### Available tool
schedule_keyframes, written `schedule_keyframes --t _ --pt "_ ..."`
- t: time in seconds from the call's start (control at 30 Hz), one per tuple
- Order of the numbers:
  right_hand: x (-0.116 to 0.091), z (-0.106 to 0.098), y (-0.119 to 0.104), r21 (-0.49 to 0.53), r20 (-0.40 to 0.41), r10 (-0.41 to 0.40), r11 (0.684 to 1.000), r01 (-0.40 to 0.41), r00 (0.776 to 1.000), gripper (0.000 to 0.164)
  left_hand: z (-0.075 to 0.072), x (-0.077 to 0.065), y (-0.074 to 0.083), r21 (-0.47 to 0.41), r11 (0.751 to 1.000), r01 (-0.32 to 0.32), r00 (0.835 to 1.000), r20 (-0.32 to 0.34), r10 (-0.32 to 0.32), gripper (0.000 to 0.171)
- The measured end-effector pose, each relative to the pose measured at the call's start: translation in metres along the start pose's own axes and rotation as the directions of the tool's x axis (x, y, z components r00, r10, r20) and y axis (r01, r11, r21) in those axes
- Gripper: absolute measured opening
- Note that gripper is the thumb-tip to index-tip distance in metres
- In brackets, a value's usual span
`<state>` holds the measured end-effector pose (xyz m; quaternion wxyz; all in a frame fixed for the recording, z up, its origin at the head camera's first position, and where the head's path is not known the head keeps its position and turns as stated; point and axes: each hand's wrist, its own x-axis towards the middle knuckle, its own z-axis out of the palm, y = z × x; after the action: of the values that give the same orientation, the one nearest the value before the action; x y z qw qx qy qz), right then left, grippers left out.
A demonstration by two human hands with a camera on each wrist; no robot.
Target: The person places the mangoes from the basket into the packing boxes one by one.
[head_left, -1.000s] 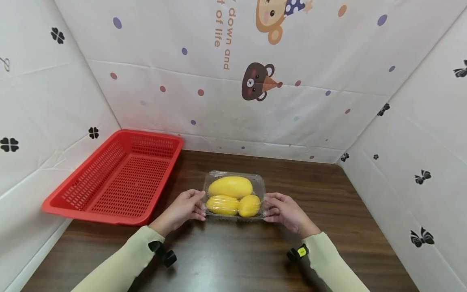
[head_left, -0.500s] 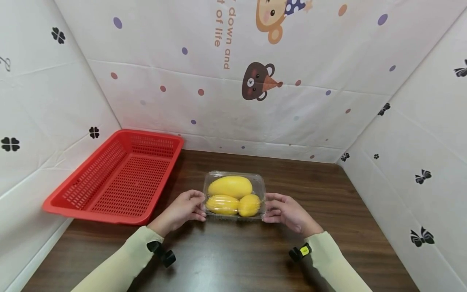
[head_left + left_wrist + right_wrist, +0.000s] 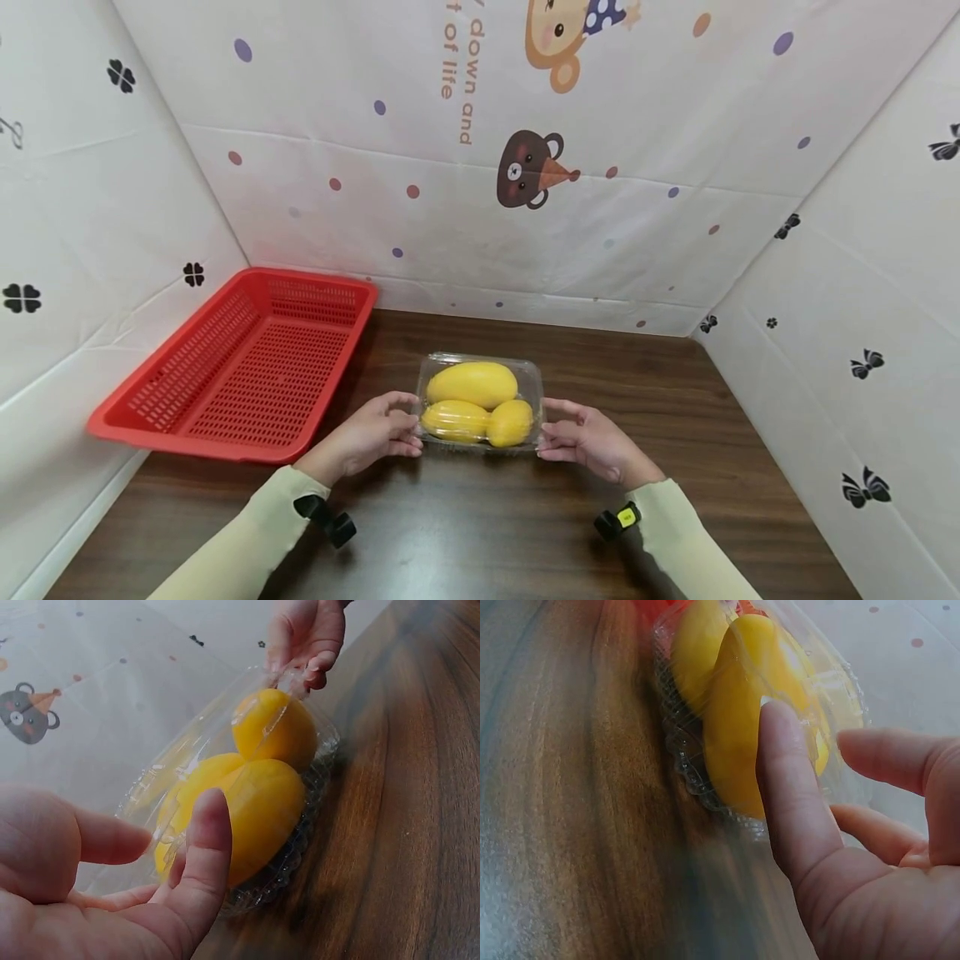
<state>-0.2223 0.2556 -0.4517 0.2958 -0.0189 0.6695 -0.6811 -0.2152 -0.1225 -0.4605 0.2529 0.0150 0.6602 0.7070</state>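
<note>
A clear plastic clamshell container (image 3: pixel 531 375) stands on the table with its lid down. Inside lie three yellow fruits that look like mangoes: a long one (image 3: pixel 472 384) at the back, a shorter one (image 3: pixel 455 421) at front left and a rounder one (image 3: pixel 512 423) at front right. My left hand (image 3: pixel 371 435) grips the container's left edge, thumb above and fingers lower. The right hand (image 3: pixel 591 440) holds the opposite edge in much the same way. In the left wrist view, the left thumb (image 3: pixel 116 838) meets the plastic. The undersides of the fingers' contact are partly hidden.
A red perforated basket (image 3: pixel 202 447) with nothing in it stands to the left, close to the left hand. Dark wood-grain table (image 3: pixel 465 533) lies beneath. White printed sheets (image 3: pixel 450 208) wall off the back and both sides.
The left hand and the container have shifted very slightly left. Both hands stay at the container's two sides, and the basket has not moved.
</note>
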Motion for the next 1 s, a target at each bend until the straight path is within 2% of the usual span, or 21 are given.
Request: schedule_keyframes --t 0.17,0.63,1.0 --pt "0.0007 -0.0001 0.0017 0.012 -0.001 0.004 1.000 -0.004 1.000 0.074 0.0003 -0.0010 -0.0006 0.012 1.000 0.001 1.000 0.011 -0.001 0.047" --pt "0.0010 0.0048 0.0011 0.002 -0.004 -0.016 1.000 0.016 1.000 0.081 0.0025 0.0003 0.0027 0.027 1.000 0.003 1.000 -0.012 -0.003 0.055" --pt "0.0029 0.0069 0.0025 -0.012 -0.015 -0.034 0.999 0.034 0.999 0.083 0.0039 0.0011 0.0022 0.029 1.000 0.007 1.000 -0.024 -0.006 0.053"
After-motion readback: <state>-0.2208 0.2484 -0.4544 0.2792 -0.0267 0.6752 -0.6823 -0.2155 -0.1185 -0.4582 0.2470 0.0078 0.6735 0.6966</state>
